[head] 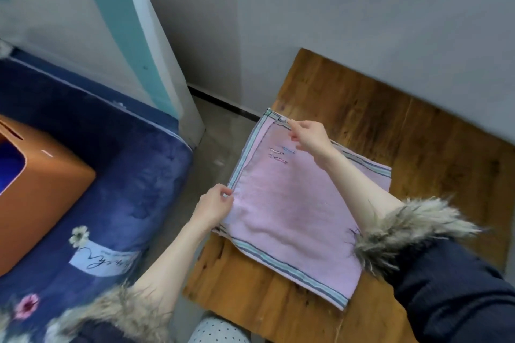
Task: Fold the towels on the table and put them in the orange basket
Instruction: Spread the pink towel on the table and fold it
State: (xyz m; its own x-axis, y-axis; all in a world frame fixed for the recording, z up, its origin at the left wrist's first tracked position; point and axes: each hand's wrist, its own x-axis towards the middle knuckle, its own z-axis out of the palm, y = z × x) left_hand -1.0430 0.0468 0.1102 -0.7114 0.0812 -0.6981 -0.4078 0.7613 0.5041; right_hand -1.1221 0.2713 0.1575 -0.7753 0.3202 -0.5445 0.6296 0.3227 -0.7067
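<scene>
While the pink towel [295, 203] with its blue-striped borders lay folded over on the wooden table [390, 125], my left hand [213, 207] pinched its near-left corner and my right hand [309, 135] pinched the far corner. The orange basket [41, 189] sat well apart on a blue floral blanket [125, 175].
</scene>
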